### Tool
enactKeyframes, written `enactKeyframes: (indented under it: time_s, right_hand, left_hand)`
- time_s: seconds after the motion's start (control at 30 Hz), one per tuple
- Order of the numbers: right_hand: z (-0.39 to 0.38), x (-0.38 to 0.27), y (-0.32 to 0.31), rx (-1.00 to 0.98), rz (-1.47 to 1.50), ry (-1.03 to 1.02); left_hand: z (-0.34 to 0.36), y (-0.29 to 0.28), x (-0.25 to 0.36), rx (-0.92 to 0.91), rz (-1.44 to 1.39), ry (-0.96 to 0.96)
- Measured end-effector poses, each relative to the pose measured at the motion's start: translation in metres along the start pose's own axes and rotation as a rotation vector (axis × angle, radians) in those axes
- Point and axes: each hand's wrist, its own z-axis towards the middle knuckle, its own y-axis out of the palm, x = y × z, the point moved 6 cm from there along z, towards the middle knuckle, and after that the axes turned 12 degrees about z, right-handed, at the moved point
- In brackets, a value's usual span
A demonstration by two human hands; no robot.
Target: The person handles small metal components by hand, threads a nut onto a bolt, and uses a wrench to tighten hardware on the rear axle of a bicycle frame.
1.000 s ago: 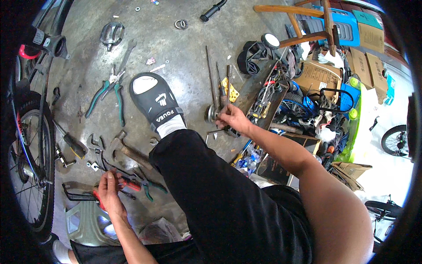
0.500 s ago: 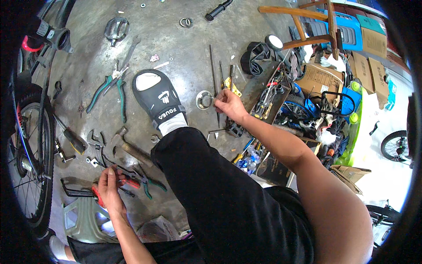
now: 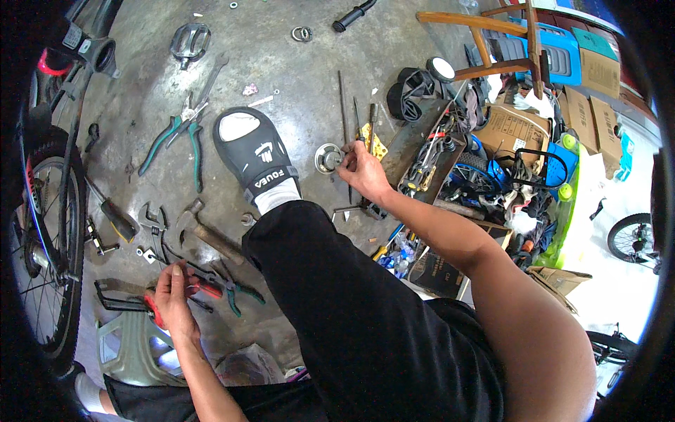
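Observation:
My right hand [image 3: 358,169] pinches the rim of a round silver metal part [image 3: 327,159], whose face is turned up, just right of my sandalled foot [image 3: 249,144]. My left hand [image 3: 174,292] is curled at lower left, over red-handled tools [image 3: 206,287]; what its fingertips hold, if anything, is unclear. Above it lie an adjustable wrench [image 3: 153,224] and a hammer [image 3: 207,232]. Green-handled pliers [image 3: 162,141] lie left of my foot, with a bicycle pedal [image 3: 190,43] beyond. Thin rods [image 3: 343,105] lie behind the silver part.
A bicycle wheel [image 3: 60,239] and frame stand at left. At right are a full tool tray [image 3: 427,176], cardboard boxes [image 3: 513,119] and a wooden chair [image 3: 485,70]. A plastic stool [image 3: 119,352] is at lower left, beside my leg.
My right hand has moved away from my body with the silver part and turned it from edge-on to face up. My left hand has shifted only slightly.

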Motion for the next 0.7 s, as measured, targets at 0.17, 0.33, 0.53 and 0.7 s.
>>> enactKeyframes:
  time_s: [0.17, 0.33, 0.53, 0.7]
  right_hand:
    - [0.008, 0.035, 0.007, -0.004, 0.051, 0.085]
    - [0.001, 0.026, 0.005, -0.015, 0.674, 0.217]
    - [0.002, -0.163, 0.037, -0.317, 0.445, -0.312]
    - [-0.020, -0.289, 0.128, -0.801, 0.377, -0.753]
  left_hand:
    - [0.000, 0.002, 0.001, -0.005, -0.004, 0.020]
    - [-0.001, 0.008, 0.006, -0.012, -0.017, 0.014]
    - [-0.019, 0.014, 0.029, -0.052, -0.042, 0.131]
    - [-0.042, 0.023, 0.069, -0.109, -0.113, 0.283]
